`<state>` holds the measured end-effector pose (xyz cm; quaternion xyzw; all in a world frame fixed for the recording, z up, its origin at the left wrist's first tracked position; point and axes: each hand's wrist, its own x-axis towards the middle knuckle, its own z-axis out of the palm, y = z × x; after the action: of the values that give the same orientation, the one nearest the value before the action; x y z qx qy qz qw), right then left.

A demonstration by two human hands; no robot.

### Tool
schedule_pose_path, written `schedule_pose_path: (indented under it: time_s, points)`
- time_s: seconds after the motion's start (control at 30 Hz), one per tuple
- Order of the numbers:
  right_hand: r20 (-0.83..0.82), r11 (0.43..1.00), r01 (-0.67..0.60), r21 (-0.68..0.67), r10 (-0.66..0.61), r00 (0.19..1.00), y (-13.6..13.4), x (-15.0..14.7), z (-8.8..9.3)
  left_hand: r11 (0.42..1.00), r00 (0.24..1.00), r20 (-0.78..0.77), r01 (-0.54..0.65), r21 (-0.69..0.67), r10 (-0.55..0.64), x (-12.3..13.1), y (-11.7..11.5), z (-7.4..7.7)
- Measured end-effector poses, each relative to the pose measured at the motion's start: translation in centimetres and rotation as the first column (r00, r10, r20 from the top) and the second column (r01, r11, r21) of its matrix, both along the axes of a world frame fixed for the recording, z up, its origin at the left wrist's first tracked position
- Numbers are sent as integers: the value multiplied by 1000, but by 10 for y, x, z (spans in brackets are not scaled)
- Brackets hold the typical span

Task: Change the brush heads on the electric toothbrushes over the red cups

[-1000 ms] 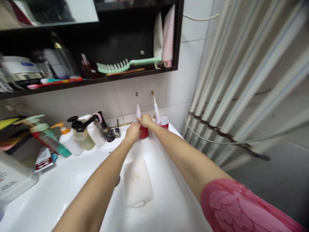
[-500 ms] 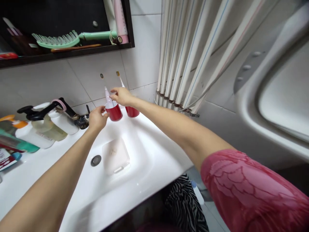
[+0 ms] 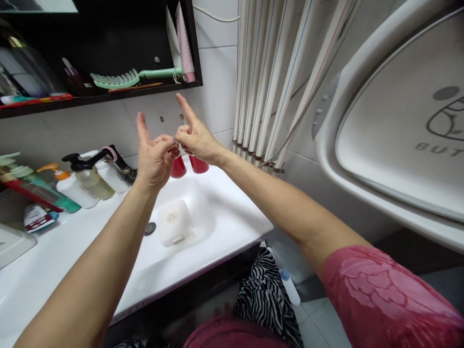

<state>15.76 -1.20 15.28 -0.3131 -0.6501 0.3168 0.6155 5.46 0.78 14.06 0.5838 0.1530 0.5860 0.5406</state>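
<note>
My left hand (image 3: pixel 154 157) and my right hand (image 3: pixel 195 137) are raised above the back of the white sink (image 3: pixel 228 217), fingertips meeting. On each hand the index finger points up while the other fingers pinch toward the other hand. What they pinch is too small to make out. Right behind the hands stand two red cups (image 3: pixel 178 166) (image 3: pixel 198 165) on the sink's back rim. The hands hide the toothbrushes that stood in them.
A white soap box (image 3: pixel 174 223) lies in the basin beside the drain (image 3: pixel 150 228). Bottles (image 3: pixel 85 181) and a black faucet (image 3: pixel 119 162) line the left. Above, a dark shelf carries a green hairbrush (image 3: pixel 116 79). A striped curtain (image 3: pixel 268 72) and white tub (image 3: pixel 391 125) stand at the right.
Both hands have lifted off the left red cup and come together in the air in front of it, index fingers now pointing up. The view has swung right and down.
</note>
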Motion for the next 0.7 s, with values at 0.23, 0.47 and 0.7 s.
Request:
schedule_pose_path:
  time_s: [0.23,0.47,0.7]
  points:
    - [-434,957,-133,-256,9,901,10,-21,-22,988,997,65,-21,-150,31,-8,4,-13]
    - [-400,904,-150,-401,-25,916,35,-28,-2,919,972,-135,133,-370,-195,-11,24,18]
    - [-32,891,183,-416,-216,976,73,-21,-28,946,915,-393,-43,-322,-92,2,61,-3]
